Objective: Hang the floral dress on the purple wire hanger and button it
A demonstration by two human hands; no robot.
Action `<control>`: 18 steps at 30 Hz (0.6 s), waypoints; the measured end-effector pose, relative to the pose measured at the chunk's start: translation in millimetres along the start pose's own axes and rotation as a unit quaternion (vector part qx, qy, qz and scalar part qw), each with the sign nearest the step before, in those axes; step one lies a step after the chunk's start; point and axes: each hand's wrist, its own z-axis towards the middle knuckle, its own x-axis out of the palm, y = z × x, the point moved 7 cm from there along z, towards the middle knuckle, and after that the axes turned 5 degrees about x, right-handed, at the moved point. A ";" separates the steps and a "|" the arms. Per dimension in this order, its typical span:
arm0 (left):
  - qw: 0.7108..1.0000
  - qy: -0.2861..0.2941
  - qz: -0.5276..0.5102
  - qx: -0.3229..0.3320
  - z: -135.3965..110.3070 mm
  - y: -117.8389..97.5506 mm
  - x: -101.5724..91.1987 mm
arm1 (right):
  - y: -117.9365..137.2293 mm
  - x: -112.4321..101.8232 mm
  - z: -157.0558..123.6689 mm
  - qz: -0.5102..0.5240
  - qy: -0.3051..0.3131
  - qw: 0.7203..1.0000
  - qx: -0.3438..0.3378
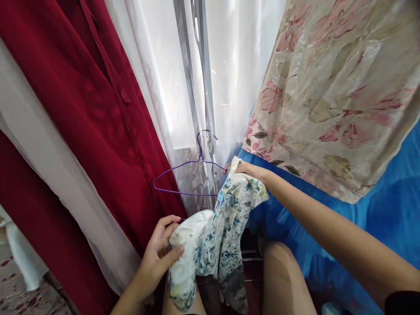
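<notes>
A white garment with a blue and green floral print (215, 243) hangs between my two hands. My left hand (159, 256) is closed on its lower left bunch, thumb pressed over the cloth. My right hand (250, 169) pinches the garment's top corner, right at the tip of a purple wire hanger (183, 177). The hanger hangs by its hook from a metal window frame (206, 100) behind a sheer white curtain (164, 87).
A dark red garment (82, 109) hangs at the left. A cream cloth with pink flowers (337, 87) hangs at the upper right, over blue fabric (387, 205). My bare knees (282, 280) show at the bottom, and patterned floor at the lower left.
</notes>
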 end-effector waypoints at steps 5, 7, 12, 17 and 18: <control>0.943 0.032 0.330 0.042 39.1 34.8 -75.3 | -7.7 -5.1 -11.6 -0.001 -0.012 0.999 0.048; 0.893 0.017 0.444 0.070 60.7 38.4 -99.6 | -10.9 -1.9 -12.9 -0.001 -0.014 0.998 0.064; 0.815 -0.065 0.566 0.100 121.2 7.0 -137.0 | -11.4 7.2 -15.6 0.019 0.006 0.997 0.070; 0.833 -0.099 0.519 0.162 170.8 -35.8 -121.3 | -14.9 5.0 -21.7 0.044 0.014 0.993 0.112; 0.850 -0.101 0.490 0.165 177.7 -40.1 -114.4 | -16.9 4.6 -22.7 0.047 0.011 0.991 0.124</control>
